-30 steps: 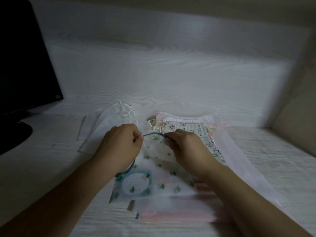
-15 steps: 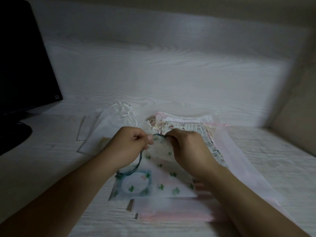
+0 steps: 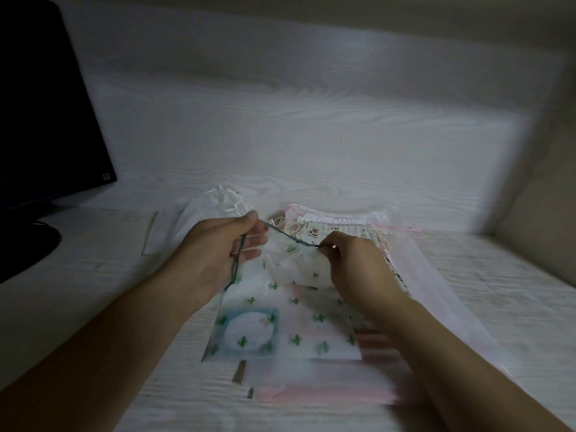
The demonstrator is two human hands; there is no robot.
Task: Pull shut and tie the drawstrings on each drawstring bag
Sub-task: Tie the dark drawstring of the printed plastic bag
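The cactus-print bag (image 3: pixel 299 322) lies at the near middle of the desk (image 3: pixel 93 291), on top of other bags. Your left hand (image 3: pixel 215 254) pinches its dark drawstring (image 3: pixel 286 240). Your right hand (image 3: pixel 352 269) pinches the bag's gathered mouth. A monitor (image 3: pixel 46 120) stands far left.

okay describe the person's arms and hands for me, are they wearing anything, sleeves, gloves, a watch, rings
Both forearms are bare as far as the frame shows: no sleeves, no gloves. No watch or bracelet shows on either wrist, and no rings show on the left hand or the right hand. The picture is dim and slightly blurred.
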